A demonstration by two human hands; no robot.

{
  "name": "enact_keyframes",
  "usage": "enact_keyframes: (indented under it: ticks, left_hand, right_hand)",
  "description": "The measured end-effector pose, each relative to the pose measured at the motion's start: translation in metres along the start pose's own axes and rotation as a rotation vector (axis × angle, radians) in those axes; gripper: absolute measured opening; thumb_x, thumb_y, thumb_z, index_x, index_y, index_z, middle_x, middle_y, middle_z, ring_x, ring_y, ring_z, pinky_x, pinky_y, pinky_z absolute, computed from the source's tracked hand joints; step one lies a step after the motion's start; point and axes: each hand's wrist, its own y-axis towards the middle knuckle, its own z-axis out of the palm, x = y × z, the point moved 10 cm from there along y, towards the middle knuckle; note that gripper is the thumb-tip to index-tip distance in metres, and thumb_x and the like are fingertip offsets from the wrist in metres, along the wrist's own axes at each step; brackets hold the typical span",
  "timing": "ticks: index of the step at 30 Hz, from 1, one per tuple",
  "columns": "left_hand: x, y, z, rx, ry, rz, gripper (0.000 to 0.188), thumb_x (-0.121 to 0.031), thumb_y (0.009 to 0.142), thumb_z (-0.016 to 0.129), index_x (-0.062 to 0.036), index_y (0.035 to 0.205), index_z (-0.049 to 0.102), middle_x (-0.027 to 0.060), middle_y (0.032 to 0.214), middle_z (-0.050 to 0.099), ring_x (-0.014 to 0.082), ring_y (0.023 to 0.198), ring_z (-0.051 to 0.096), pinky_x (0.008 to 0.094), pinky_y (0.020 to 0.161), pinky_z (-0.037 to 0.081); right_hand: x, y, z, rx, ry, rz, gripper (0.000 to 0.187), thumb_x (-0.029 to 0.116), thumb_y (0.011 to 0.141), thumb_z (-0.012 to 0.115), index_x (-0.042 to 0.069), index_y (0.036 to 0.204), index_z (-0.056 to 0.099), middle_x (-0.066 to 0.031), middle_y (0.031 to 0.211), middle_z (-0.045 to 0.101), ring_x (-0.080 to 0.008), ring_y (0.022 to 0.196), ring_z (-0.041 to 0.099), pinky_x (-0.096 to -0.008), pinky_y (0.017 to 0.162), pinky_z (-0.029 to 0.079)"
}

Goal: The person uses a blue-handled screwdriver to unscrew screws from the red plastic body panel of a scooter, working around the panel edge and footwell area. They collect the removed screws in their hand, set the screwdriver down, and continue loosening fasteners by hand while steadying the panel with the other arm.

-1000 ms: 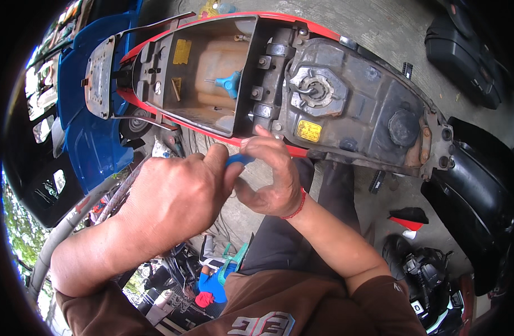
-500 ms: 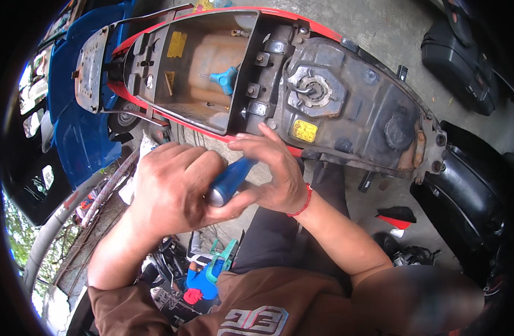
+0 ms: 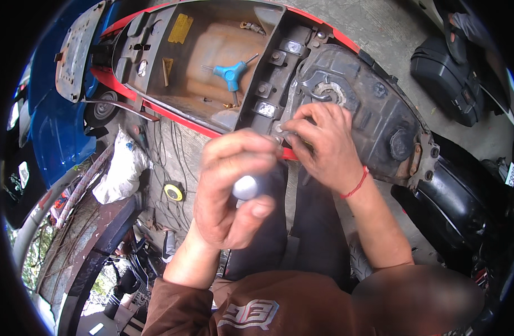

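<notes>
My left hand (image 3: pixel 232 185), slightly blurred, is curled around a blue-handled screwdriver (image 3: pixel 246 188). The silvery end of its handle faces up, and its blade is hidden. Beside it, at the near edge of the red-trimmed motorcycle body, my right hand (image 3: pixel 327 137) has its thumb and fingers pinched close to the grey metal frame. Whatever lies between those fingertips is too small to make out. Just beyond the right hand sits the dark fuel tank (image 3: pixel 374 120), with a round cap (image 3: pixel 399 144). A blue three-armed hex wrench (image 3: pixel 230 73) lies in the open storage box (image 3: pixel 204 47).
Blue body panels (image 3: pixel 58 137) stand at the left above a white sack (image 3: pixel 122 168). A yellow-and-black tape measure (image 3: pixel 173 192) lies on the floor by some cables. A black case (image 3: pixel 445 81) rests at far right; a black fender (image 3: pixel 459 190) is nearer.
My right hand has left the screwdriver and moved right to the frame edge. My left hand has shifted right with the screwdriver, whose handle end turned toward me. The view has shifted too.
</notes>
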Motion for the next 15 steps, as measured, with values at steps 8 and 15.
enact_keyframes:
  ticks: [8, 15]
  left_hand:
    - [0.029, -0.021, 0.0, -0.109, -0.532, 0.156, 0.062, -0.009, 0.075, 0.09, -0.0085, 0.111, 0.04, 0.0155, 0.102, 0.061, 0.019, 0.088, 0.062, 0.0321, 0.074, 0.052]
    - [0.007, -0.021, -0.002, -0.129, 0.014, 0.116, 0.053, -0.018, 0.086, 0.079, 0.0007, 0.128, 0.053, 0.0193, 0.119, 0.057, 0.0211, 0.111, 0.057, 0.0385, 0.09, 0.051]
  right_hand:
    - [0.016, 0.032, 0.047, 0.486, -0.195, -0.412, 0.01, 0.03, 0.082, 0.075, 0.021, 0.085, 0.078, -0.0004, 0.095, 0.062, -0.0206, 0.105, 0.058, -0.0406, 0.094, 0.042]
    - [0.017, 0.034, 0.056, 0.593, -0.25, -0.465, 0.011, 0.029, 0.083, 0.075, 0.02, 0.088, 0.077, -0.0011, 0.094, 0.062, -0.0202, 0.103, 0.059, -0.0396, 0.092, 0.043]
